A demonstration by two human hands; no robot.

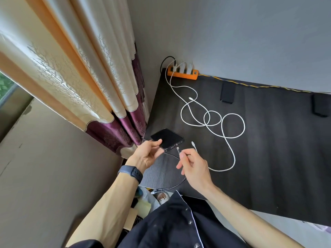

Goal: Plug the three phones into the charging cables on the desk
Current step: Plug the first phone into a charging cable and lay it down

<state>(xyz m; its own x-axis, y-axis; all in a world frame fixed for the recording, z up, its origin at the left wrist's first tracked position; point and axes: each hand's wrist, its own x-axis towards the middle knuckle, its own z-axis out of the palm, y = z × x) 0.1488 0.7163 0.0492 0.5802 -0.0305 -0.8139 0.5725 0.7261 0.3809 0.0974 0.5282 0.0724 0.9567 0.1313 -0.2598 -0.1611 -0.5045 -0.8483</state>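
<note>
Your left hand [149, 154] grips the black glossy phone [167, 139] by its edge; your right hand [192, 164] pinches the dark braided cable's plug [178, 150] just beside its port. Two more dark phones [227, 93] [321, 105] and two white cables [222, 126] lie beyond your right hand.

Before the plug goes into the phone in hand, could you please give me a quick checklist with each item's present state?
1. Phone gripped by left hand: ok.
2. Connector pinched in right hand: ok.
3. Connector tip pointed at the phone's bottom port: ok.
4. Connector already seated: not ok, a gap shows.
5. Connector type matches port: cannot tell.
6. Dark braided cable has slack: ok.
</note>
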